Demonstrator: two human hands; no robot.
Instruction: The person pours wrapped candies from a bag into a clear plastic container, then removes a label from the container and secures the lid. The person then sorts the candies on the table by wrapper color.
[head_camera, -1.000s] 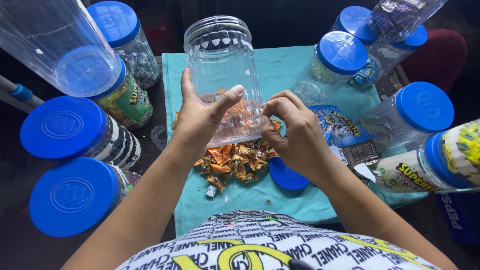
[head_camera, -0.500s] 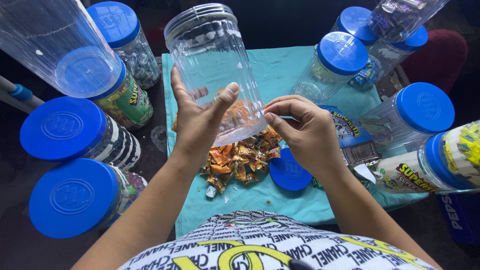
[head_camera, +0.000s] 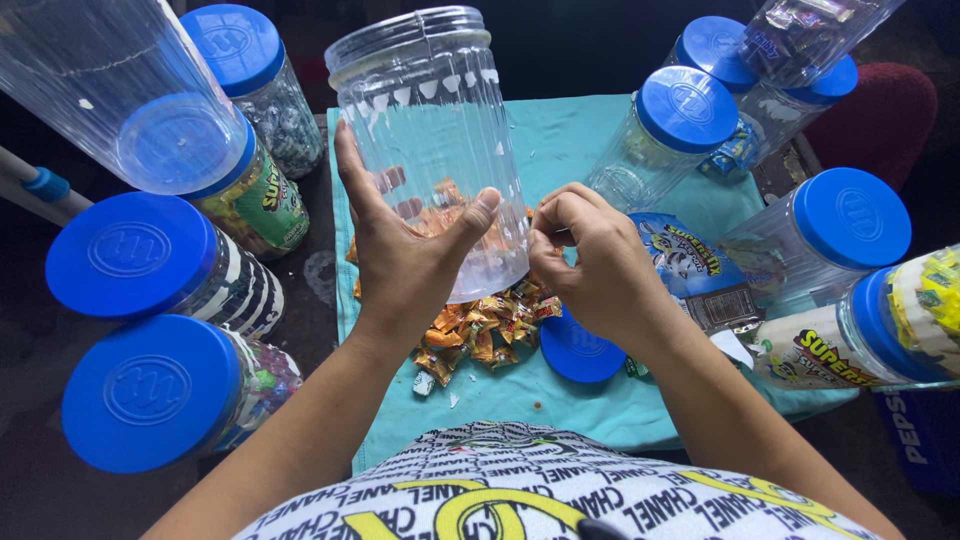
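- The teal cloth (head_camera: 600, 140) covers the tabletop middle; blue-lidded jars (head_camera: 130, 260) crowd both sides, so free room lies only near the person and at the cloth's far end.
- The clear jar (head_camera: 440, 130) is lidless and tipped away, its base low above the sweets, probably so its mouth is easy to reach.
- The left hand (head_camera: 405, 255) wraps the jar's lower wall, thumb on the near side, fingers behind: a wide, firm grip.
- The right hand (head_camera: 590, 265) sits just beside the jar, fingertips pinched together; whether they hold a sweet cannot be told.
- The sweets (head_camera: 480, 330) lie heaped under the jar, touching the blue lid (head_camera: 580, 355) lying flat.
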